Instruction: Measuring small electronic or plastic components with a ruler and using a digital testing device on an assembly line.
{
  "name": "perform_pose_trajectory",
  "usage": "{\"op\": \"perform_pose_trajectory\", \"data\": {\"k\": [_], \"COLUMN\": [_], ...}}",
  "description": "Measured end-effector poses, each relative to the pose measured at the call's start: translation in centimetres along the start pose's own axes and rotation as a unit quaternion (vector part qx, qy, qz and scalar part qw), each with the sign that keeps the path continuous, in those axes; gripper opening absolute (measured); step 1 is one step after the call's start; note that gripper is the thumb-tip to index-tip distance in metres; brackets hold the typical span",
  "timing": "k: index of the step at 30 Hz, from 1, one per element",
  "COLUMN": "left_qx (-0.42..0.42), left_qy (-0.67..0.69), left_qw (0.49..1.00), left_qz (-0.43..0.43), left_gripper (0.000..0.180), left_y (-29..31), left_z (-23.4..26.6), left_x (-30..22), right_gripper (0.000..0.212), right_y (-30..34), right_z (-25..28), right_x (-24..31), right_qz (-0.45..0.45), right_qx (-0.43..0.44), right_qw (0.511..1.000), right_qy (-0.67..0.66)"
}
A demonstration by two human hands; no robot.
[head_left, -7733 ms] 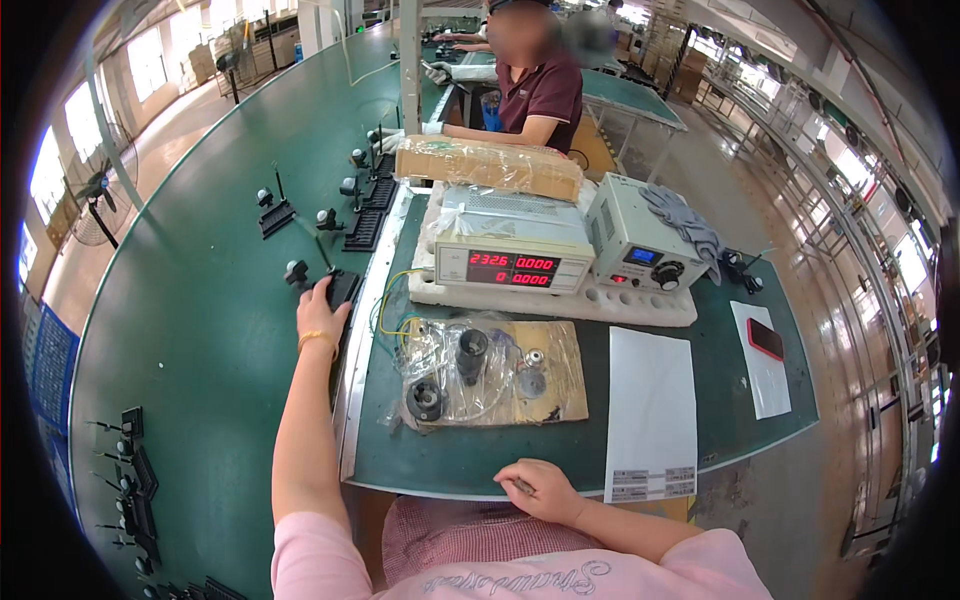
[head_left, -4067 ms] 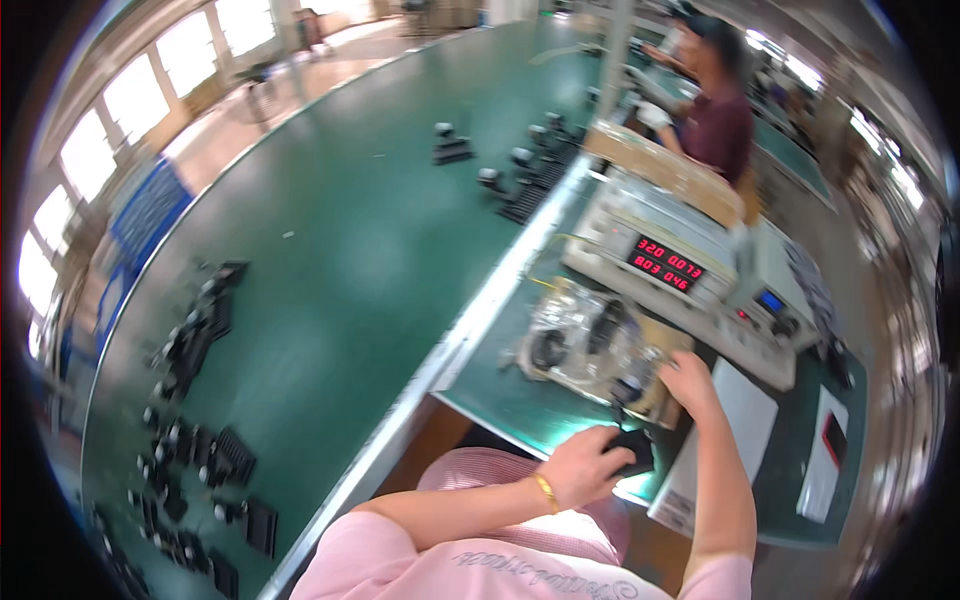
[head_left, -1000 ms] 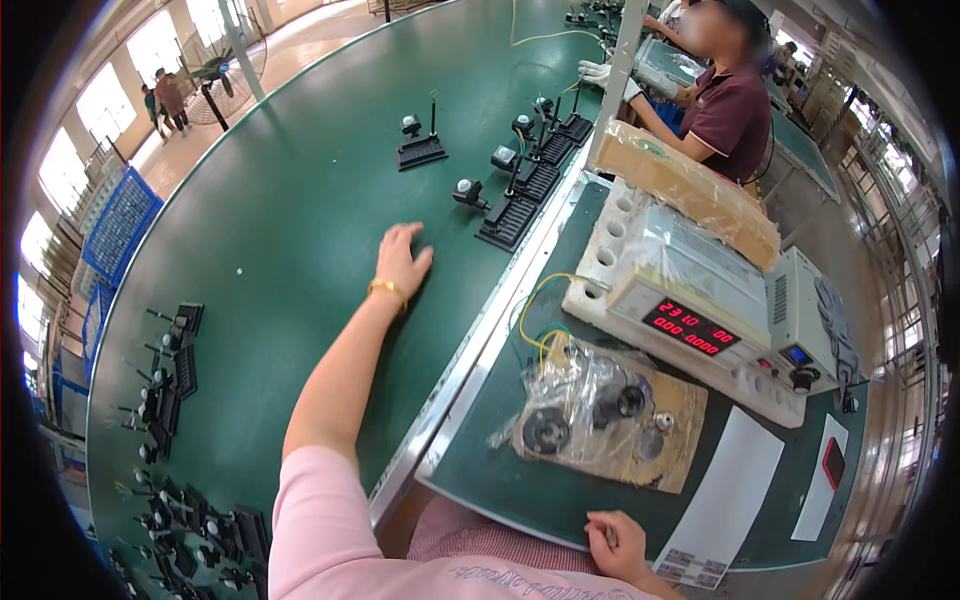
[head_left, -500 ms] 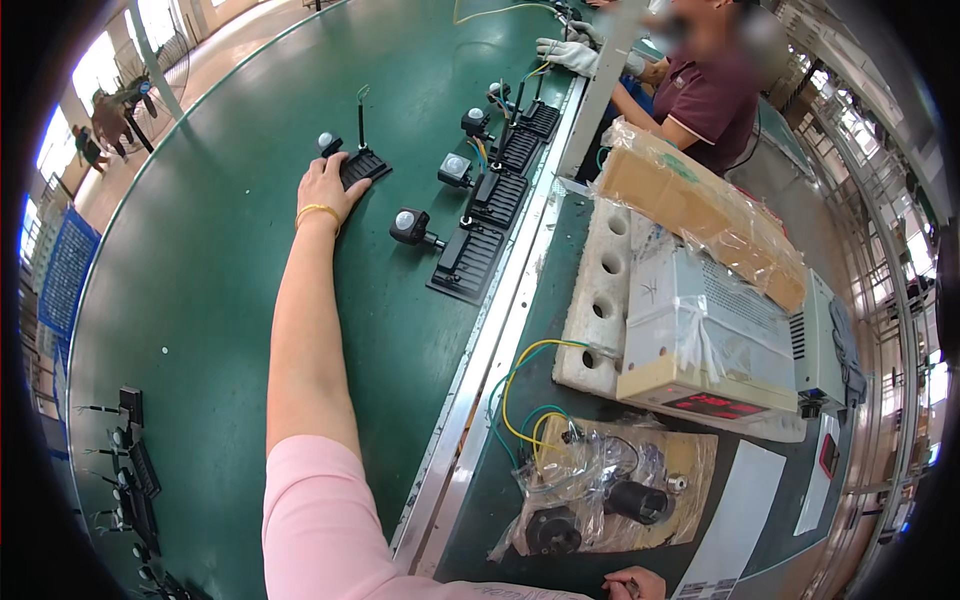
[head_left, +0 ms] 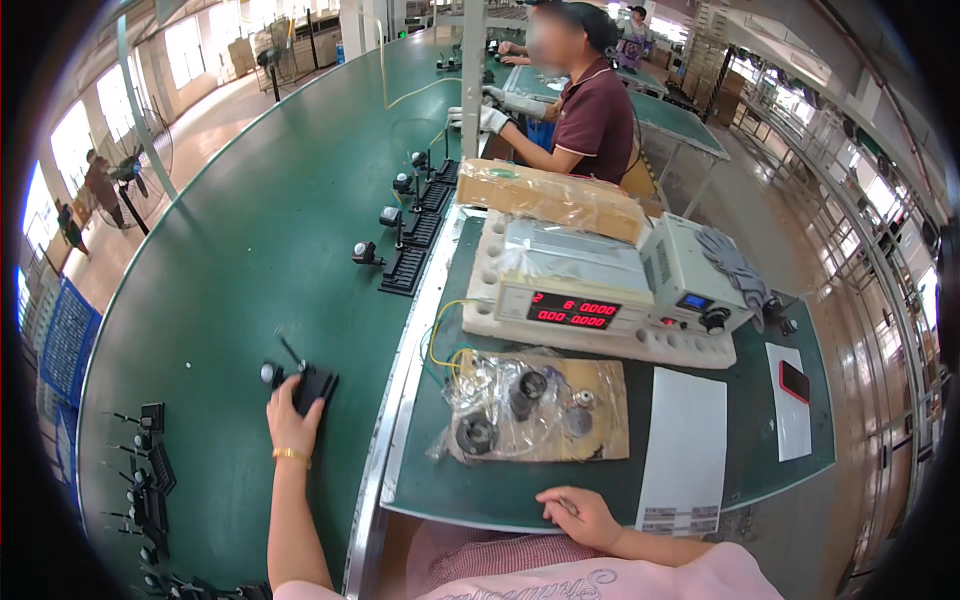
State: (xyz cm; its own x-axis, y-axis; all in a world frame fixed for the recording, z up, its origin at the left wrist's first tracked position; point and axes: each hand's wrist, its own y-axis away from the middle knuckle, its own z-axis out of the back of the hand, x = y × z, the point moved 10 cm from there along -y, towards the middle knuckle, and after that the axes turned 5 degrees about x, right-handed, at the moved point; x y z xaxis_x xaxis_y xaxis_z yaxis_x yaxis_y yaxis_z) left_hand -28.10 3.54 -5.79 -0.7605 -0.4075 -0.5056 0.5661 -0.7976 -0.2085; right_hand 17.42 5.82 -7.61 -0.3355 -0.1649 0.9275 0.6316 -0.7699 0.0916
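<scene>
On the green bench to the left, my left hand (head_left: 291,413) grips a black finned floodlight (head_left: 318,390) with a small domed sensor head (head_left: 271,375) at its left side. A short dark cable stands up from this light, slightly smeared by motion. The hand covers part of the body. My right hand (head_left: 580,517) rests at the front edge of the right-hand table, fingers curled together. Something small and dark shows between its fingertips, but I cannot make it out. Farther up, several similar floodlights (head_left: 405,268) with sensor heads line the metal rail.
More black sensor lights (head_left: 160,468) lie at the lower left. On the right-hand table are a wrapped fixture board (head_left: 600,420), a meter with red digits (head_left: 575,308), a second instrument (head_left: 690,270), white paper (head_left: 685,440) and a phone (head_left: 794,381). A gloved co-worker (head_left: 600,120) sits beyond.
My left hand has drawn the floodlight back toward me along the bench. The view has tilted up and shifted right, showing more of my right hand and the table.
</scene>
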Motion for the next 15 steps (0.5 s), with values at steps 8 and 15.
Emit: {"op": "perform_pose_trajectory", "data": {"k": [8,15], "left_qx": [0.132,0.336], "left_qy": [0.270,0.313], "left_qw": [0.951,0.841], "left_qz": [-0.071,-0.288], "left_gripper": [0.053,0.056], "left_y": [15.7,22.1], "left_z": [2.6,-2.3], "left_x": [-9.1,-25.0], "right_gripper": [0.021,0.026], "right_y": [-1.9,-2.4], "right_z": [1.8,4.0], "right_x": [2.8,11.7], "right_qz": [-0.056,0.195], "right_qx": [0.049,0.024], "right_qw": [0.982,0.980], "right_qy": [-0.174,-0.031]}}
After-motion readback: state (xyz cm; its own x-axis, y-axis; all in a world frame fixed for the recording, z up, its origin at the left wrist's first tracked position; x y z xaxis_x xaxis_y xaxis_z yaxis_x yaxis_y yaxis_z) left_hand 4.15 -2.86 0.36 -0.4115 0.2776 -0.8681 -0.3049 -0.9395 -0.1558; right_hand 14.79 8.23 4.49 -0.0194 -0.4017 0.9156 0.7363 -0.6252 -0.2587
